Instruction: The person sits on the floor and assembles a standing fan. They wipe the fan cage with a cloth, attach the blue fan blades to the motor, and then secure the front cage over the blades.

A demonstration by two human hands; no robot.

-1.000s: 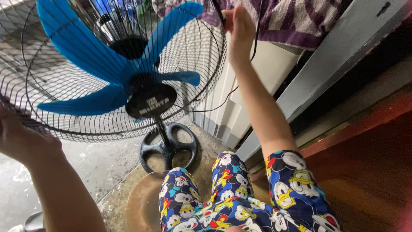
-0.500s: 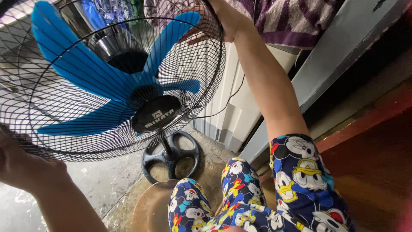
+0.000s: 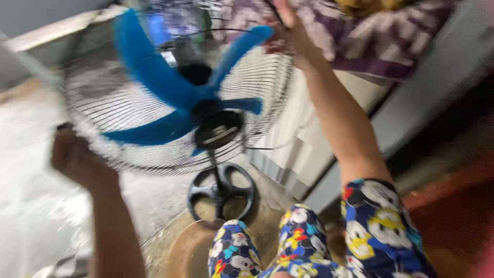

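Note:
A standing fan fills the upper middle of a blurred view: a black wire guard [image 3: 257,77] around blue blades [image 3: 154,77], on a thin pole with a round black base [image 3: 221,191]. My left hand [image 3: 77,159] grips the guard's lower left rim. My right hand [image 3: 293,33] reaches up and holds the guard's upper right rim. Both arms are stretched towards the fan. Cartoon-print fabric [image 3: 303,242] covers my legs at the bottom.
A purple and white striped cloth [image 3: 370,36] hangs over a pale cabinet [image 3: 293,134] behind the fan. A thin black cable [image 3: 267,148] runs from the fan towards the cabinet. Wet concrete floor [image 3: 31,206] lies at the left, reddish floor [image 3: 458,216] at the right.
The view has swung left and blurred, so the fan now sits nearer the middle. My left hand has risen along the guard's lower left rim. My right hand stays on the upper right rim.

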